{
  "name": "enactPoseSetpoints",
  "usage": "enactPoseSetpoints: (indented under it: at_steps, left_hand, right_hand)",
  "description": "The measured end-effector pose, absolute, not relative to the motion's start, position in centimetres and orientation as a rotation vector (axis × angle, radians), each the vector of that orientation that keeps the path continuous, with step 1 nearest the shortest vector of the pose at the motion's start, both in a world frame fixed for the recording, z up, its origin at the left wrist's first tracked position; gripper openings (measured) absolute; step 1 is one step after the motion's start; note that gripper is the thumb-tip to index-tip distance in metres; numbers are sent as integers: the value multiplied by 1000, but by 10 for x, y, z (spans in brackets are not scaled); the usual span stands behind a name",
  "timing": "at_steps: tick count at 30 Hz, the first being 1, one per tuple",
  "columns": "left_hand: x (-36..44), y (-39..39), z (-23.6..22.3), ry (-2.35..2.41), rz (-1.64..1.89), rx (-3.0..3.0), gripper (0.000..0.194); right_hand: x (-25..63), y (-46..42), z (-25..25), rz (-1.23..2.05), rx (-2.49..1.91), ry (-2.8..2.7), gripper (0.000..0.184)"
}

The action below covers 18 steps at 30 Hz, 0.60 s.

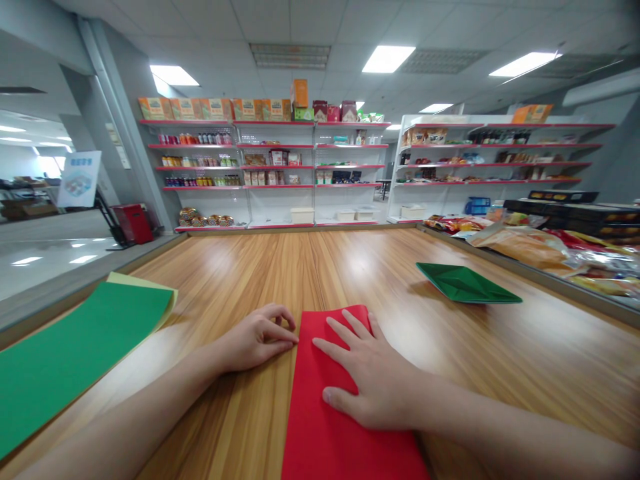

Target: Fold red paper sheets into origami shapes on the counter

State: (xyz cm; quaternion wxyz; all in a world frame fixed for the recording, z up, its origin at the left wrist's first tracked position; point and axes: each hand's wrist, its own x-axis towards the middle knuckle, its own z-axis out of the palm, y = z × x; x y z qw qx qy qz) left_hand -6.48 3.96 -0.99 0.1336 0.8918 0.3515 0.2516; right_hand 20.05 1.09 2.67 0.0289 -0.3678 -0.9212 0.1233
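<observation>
A sheet of red paper, which looks folded into a long strip, lies on the wooden table in front of me. My right hand rests flat on it with the fingers spread. At the paper's left edge, the thumb and forefinger of my left hand come together in a pinch, touching the edge near its far corner. Off to the right sits a folded piece of green paper with creases across it, partly raised from the tabletop. Green sheets with a pale yellow one beneath lie at the left.
The wooden table has a raised border. Bagged snacks and dark boxes lie beyond its right edge. Stocked shelves stand behind. At the far left are a sign board and a red box.
</observation>
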Motion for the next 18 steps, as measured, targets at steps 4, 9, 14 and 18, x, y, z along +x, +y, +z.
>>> enactPoseSetpoints:
  at_steps: [4,9,14,18]
  left_hand:
    - [-65,39,-12,1054,752,2596,18]
    - [-64,39,-12,1069,778,2597,16]
    - [-61,37,-5,965,696,2694,20]
    - [-54,34,1,921,623,2735,17]
  right_hand:
    - [200,11,26,384,-1148,-2834,72]
    - [201,12,26,406,-1156,-2824,73]
    - [201,12,24,369,-1153,-2814,72]
    - [201,13,23,341,-1147,-2802,73]
